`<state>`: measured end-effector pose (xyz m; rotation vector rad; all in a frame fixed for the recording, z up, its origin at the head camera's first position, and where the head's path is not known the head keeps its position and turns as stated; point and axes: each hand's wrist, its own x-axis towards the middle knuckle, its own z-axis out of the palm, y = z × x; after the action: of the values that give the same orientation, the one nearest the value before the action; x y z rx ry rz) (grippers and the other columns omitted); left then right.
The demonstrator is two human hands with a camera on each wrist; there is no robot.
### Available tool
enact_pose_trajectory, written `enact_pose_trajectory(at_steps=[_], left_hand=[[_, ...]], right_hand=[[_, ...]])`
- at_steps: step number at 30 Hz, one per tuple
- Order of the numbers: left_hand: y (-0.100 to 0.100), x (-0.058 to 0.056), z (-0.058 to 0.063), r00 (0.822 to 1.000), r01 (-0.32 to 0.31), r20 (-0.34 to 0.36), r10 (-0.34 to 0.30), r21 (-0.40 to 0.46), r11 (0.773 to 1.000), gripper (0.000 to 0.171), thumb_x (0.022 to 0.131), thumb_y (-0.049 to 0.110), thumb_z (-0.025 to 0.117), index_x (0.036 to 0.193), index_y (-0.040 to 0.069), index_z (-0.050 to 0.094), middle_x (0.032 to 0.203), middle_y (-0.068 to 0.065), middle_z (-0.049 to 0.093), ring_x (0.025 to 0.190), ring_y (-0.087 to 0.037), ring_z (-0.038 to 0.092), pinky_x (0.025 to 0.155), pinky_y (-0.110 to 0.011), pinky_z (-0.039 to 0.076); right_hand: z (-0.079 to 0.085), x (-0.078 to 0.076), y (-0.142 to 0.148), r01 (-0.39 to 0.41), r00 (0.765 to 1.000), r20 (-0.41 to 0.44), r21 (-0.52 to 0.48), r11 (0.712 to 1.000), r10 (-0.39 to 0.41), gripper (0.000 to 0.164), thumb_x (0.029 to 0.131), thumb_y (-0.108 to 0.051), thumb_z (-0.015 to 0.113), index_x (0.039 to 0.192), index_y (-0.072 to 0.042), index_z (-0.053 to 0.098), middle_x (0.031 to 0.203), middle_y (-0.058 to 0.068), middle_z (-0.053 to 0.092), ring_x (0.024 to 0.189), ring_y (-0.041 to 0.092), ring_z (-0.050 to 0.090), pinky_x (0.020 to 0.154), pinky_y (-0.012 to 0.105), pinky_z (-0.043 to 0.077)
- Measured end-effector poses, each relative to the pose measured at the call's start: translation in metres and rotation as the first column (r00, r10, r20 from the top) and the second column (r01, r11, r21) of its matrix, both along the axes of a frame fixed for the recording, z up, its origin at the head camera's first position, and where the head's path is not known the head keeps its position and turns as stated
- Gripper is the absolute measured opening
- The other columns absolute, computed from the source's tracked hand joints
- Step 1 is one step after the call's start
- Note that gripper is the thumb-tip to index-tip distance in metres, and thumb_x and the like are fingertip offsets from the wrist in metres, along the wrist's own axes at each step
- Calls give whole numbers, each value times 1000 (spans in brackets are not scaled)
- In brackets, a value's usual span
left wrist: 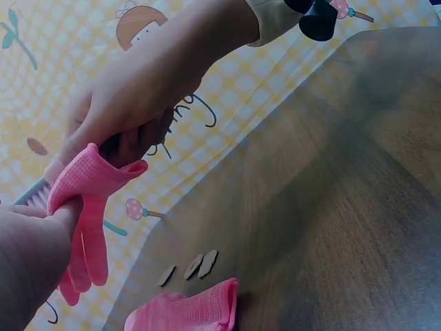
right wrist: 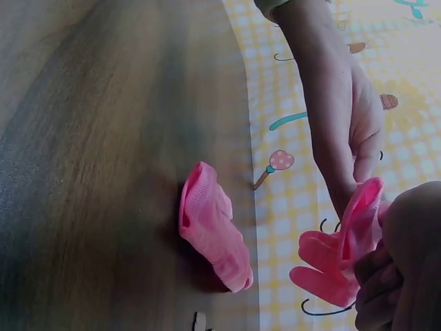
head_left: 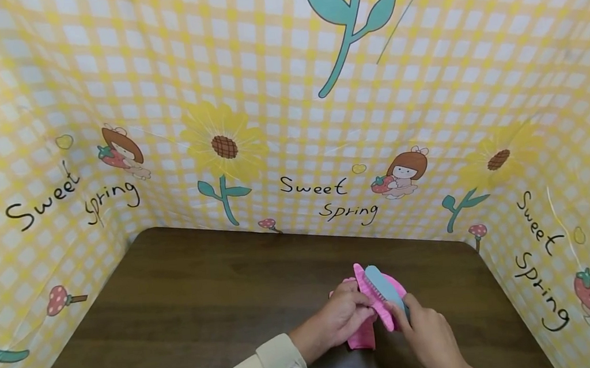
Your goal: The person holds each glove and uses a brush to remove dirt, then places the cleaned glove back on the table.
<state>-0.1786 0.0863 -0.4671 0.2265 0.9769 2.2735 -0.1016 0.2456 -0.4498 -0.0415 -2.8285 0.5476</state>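
Note:
A pink knitted glove (head_left: 375,299) is held up off the table, pinched at its edge between the thumb and fingers of my left hand (head_left: 336,315). In the left wrist view, the fingers of this glove (left wrist: 93,241) hang down below its cuff. My right hand (head_left: 434,332) grips a light blue brush (head_left: 384,286), whose bristles face the glove and seem to touch it. The right wrist view shows my right hand's curled fingers (right wrist: 377,283) close beside the glove, with the brush hidden there. A second pink glove (right wrist: 215,227) lies on the table below my hands.
Several small flat pieces (left wrist: 194,266) lie on the brown wooden table (head_left: 206,306) near the second glove. A yellow checked cloth (head_left: 290,121) with printed flowers and figures rises around the table's back and sides.

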Motion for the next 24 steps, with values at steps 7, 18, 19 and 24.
enact_pose_trajectory(at_steps=[7,18,19,24], left_hand=[[1,1,-5,1000,-20,-12,20,-21,1000,55,89,-15,33,143,-19,36,155,-33,39,142,-35,38,121,-53,31],[2,4,-6,999,-32,2,32,-25,999,51,85,-17,34,135,-17,44,140,-21,54,121,-23,49,110,-43,39],[2,3,-7,999,-32,-2,32,-24,999,50,85,-17,35,134,-17,44,137,-19,56,119,-22,49,107,-41,40],[2,1,-7,999,-37,-12,37,9,999,53,84,-20,33,136,-19,43,138,-22,56,126,-29,51,116,-50,40]], right_hand=[[-2,-5,9,63,998,-28,38,997,-62,33,103,-37,59,87,-9,51,54,-2,39,50,15,39,46,30,34],[-4,-11,25,125,992,12,43,991,-125,39,103,-41,57,85,-7,51,57,7,50,53,26,49,47,44,41],[-4,-12,26,127,992,22,33,991,-128,40,104,-42,56,85,-7,51,58,7,51,53,27,50,47,44,41],[-1,-16,35,169,983,74,-24,985,-167,47,106,-46,49,91,-2,54,61,6,51,55,25,51,47,39,40]])
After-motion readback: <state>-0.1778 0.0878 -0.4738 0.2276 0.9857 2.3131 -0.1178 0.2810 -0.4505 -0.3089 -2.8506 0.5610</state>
